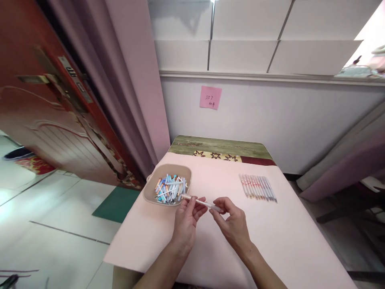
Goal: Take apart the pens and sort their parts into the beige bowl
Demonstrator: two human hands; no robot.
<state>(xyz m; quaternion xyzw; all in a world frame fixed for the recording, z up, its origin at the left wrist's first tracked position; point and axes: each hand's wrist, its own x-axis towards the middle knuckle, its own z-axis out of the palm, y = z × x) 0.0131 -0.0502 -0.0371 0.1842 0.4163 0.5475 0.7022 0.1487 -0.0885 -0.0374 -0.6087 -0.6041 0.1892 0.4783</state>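
A slim, pale, see-through pen (pixel 202 202) is held between my two hands above the table. Near its left end, my left hand (pixel 188 216) pinches it between thumb and fingers. My right hand (pixel 230 218) grips the other end with thumb and fingertips. Just left of my left hand stands a beige bin (pixel 149 189) with a handle. Inside lie many pen parts (pixel 171 188) in blue, white, orange and dark tones, jumbled together. To the right, a neat row of clear pens (pixel 258 188) lies side by side, several with reddish marks.
A pale pink sheet (pixel 216 176) covers most of the table, whose green patterned top (pixel 222 144) shows at the back. A pink note (pixel 211 97) is stuck on the wall behind. At left are a purple curtain (pixel 132 80) and a red-brown door (pixel 60 120).
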